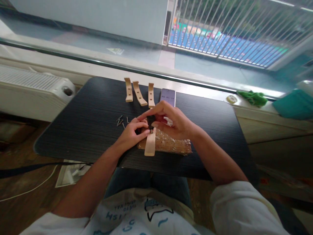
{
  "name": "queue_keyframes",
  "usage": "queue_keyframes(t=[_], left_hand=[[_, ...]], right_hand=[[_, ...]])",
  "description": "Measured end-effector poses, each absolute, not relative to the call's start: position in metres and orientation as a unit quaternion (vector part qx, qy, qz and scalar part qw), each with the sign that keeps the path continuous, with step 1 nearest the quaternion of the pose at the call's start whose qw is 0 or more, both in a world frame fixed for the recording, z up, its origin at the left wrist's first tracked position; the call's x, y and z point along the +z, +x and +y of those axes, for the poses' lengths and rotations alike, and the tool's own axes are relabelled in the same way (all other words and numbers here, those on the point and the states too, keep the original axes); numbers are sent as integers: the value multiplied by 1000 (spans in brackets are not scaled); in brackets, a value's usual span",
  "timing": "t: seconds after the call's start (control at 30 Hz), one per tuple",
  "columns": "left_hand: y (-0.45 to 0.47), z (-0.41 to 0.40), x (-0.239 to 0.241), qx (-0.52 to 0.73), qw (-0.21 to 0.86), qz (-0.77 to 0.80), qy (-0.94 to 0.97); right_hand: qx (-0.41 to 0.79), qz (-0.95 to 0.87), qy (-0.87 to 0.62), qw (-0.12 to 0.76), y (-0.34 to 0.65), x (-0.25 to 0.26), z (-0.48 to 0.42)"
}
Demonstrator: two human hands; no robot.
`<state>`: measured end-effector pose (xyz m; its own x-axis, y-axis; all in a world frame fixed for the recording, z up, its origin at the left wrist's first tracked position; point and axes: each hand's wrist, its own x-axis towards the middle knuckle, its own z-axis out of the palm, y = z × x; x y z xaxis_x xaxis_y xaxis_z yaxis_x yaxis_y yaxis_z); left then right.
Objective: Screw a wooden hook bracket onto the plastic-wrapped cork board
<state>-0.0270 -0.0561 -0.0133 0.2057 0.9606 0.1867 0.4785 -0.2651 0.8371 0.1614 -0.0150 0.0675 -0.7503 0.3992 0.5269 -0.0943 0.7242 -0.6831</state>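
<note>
A pale wooden hook piece (150, 143) lies on a film-wrapped board (171, 143) near the front of a dark table (93, 130). My left hand (133, 132) is curled, its fingers pinched against the top end of that piece. My right hand (171, 122) arches over the same spot, thumb and forefinger pinched on a small dark thing I cannot name, maybe a screw. Three more wooden hook pieces (138, 93) lie in a row at the far edge. Several loose screws (121, 121) lie just left of my left hand.
A phone (168, 97) with a lit screen lies beside the hook pieces. A white radiator (34, 86) stands at the left, a window sill with a tape roll (231, 99) and green cloth (254, 98) at the right. Cables run over the floor at the lower left.
</note>
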Motion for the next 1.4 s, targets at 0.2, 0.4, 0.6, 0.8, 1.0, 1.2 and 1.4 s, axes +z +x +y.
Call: queue_keyframes(t=[0.2,0.4,0.6,0.8,1.0,1.2,1.4], left_hand=[[-27,-56,-13,365,325,510,708],[-28,-56,-14,355,324,512,712],[-27,-56,-14,378,330,507,701],[-28,-55,-17,378,327,499,708],[-28,-55,-19,383,325,502,704],[-29,-55,-20,387,324,495,707],[-28,-56,-16,384,326,498,705]], right_hand=[[369,-865,-70,332,162,69,-12],[368,-872,-57,316,163,72,-10],[347,-875,-80,328,163,71,-11],[321,-871,-98,358,161,73,-12],[316,-867,-100,372,161,74,-12],[310,-864,-105,382,160,72,-11],[309,-857,-104,399,158,71,-11]])
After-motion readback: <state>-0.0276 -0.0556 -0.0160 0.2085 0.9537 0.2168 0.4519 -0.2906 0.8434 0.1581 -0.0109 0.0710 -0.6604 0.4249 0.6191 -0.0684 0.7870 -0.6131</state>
